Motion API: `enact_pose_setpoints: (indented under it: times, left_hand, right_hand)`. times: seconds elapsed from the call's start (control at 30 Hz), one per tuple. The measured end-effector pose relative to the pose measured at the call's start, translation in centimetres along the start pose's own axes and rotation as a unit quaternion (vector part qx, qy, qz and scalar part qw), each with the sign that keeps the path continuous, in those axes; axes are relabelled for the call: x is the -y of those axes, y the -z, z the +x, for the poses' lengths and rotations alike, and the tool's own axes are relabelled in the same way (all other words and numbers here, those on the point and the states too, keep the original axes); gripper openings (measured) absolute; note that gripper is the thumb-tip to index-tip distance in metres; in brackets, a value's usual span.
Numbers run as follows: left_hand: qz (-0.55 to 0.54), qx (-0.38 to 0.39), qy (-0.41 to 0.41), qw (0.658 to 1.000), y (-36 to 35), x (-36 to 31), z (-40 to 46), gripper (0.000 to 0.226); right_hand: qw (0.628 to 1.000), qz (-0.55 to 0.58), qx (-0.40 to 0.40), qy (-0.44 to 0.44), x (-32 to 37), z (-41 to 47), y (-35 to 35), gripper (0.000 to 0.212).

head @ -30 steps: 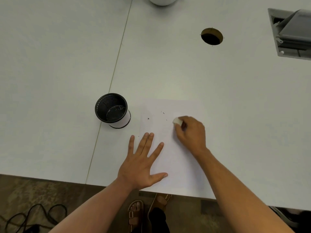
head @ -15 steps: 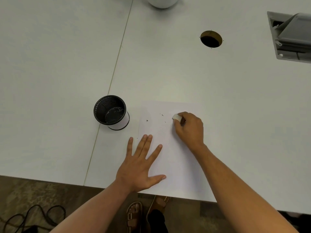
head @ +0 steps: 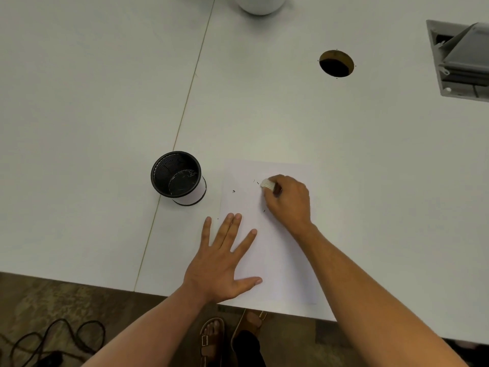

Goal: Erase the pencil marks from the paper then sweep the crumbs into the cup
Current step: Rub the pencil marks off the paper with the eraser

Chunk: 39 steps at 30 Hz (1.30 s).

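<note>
A black mesh cup (head: 176,176) stands upright on the white table (head: 79,128), just left of the sheet of paper (head: 277,260) and apart from it, probably parked that near so the rubbings have only a short way to travel. The left hand (head: 222,266) lies flat with fingers spread and straight, its fingers and thumb on the paper's left part and the palm partly off its edge; it seems to pin the sheet so it cannot slide under the rubbing. A few dark crumbs (head: 233,191) dot the paper's upper half. The right hand (head: 288,200) is curled round a white eraser (head: 267,184), gripping it at the fingertips with the eraser's end down on the paper. No pencil marks can be made out at this size. Erasing looks to be the step in hand; sweeping is not yet begun.
</note>
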<state>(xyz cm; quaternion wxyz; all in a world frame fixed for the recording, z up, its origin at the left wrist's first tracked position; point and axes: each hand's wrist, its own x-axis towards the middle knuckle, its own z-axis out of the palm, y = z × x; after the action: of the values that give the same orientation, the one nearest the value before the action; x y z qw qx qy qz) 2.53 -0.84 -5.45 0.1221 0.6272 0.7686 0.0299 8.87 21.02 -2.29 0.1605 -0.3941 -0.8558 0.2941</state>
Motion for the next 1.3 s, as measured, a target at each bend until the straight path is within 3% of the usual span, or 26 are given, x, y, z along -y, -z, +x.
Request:
enact_pose_setpoints:
  times: [0.2, 0.5, 0.7, 1.0, 1.17, 1.3]
  left_hand:
    - [-0.011, -0.012, -0.008, 1.0, -0.1, 0.0, 0.1, 0.099]
    - [0.006, 0.0, 0.003, 1.0, 0.1, -0.1, -0.1, 0.097]
    - [-0.002, -0.018, -0.005, 1.0, 0.0, -0.1, 0.0, 0.098]
    - [0.002, -0.012, 0.002, 1.0, -0.1, -0.1, -0.1, 0.096]
    - [-0.004, -0.014, -0.005, 1.0, -0.3, 0.0, -0.1, 0.095]
    - [-0.002, -0.015, -0.004, 1.0, -0.2, -0.1, -0.2, 0.095]
  right_hand:
    - [0.991, 0.057, 0.095, 0.079, 1.9, -5.6, -0.9, 0.021]
    - [1.0, 0.02, 0.004, -0.005, -0.1, -0.4, 0.4, 0.015]
    - [0.992, 0.035, 0.097, 0.071, 0.5, -6.5, -0.1, 0.021]
    - [0.998, 0.025, -0.031, -0.049, -1.1, -4.2, 1.2, 0.018]
    - [0.998, 0.034, 0.053, -0.011, 0.1, -10.5, 0.4, 0.025]
    - [1.0, -0.003, 0.017, -0.012, -1.3, -9.7, 1.5, 0.019]
